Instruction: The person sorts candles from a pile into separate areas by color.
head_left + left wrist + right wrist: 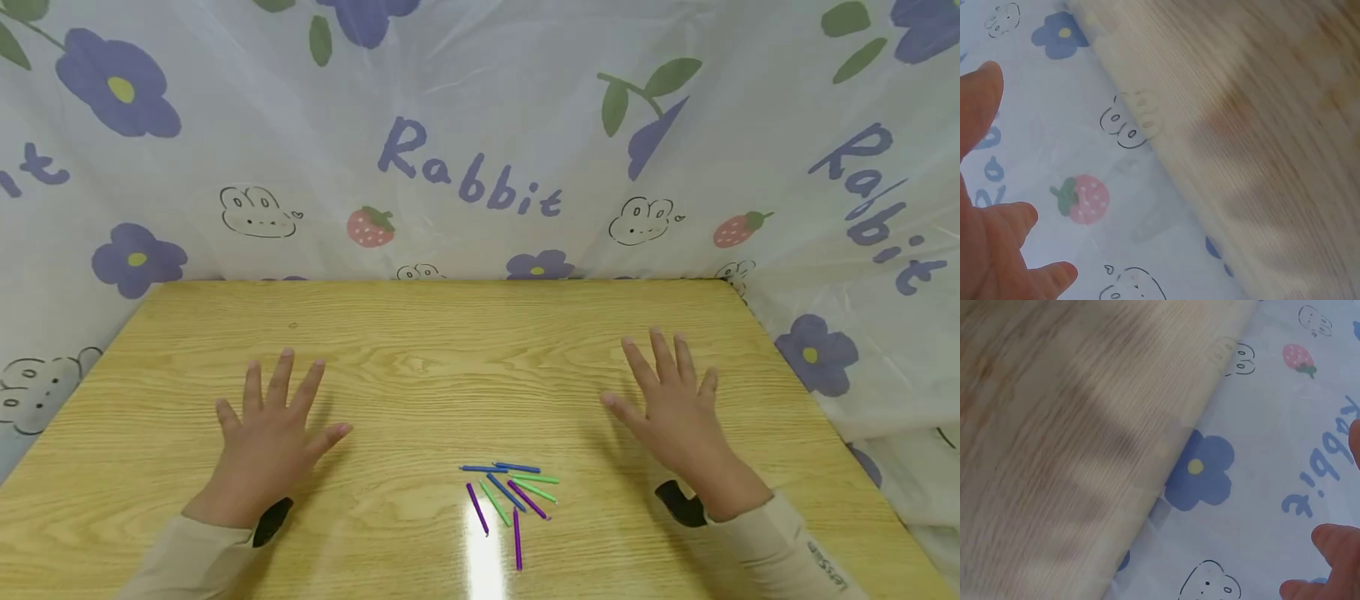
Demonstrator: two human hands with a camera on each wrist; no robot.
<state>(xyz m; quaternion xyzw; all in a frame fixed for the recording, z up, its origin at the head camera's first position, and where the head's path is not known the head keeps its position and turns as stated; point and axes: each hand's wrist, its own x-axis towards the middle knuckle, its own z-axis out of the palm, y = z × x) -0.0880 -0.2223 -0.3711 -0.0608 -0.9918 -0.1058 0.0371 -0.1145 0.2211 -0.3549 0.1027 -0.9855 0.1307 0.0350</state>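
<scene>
Presently, the bare left hand [266, 442] and bare right hand [681, 423] are empty, fingers spread wide. Slim blue, green and purple plastic-looking sticks [506, 492] lie lower centre; handling, apparently not begun, would require a narrow pinch.

Three slim blue sticks [517, 467], three light-green sticks [495, 503] and three purple sticks [517, 540] lie flat at differing angles, loosely clustered on the worktop [397, 542], two blue farthest away and one purple nearest.
</scene>
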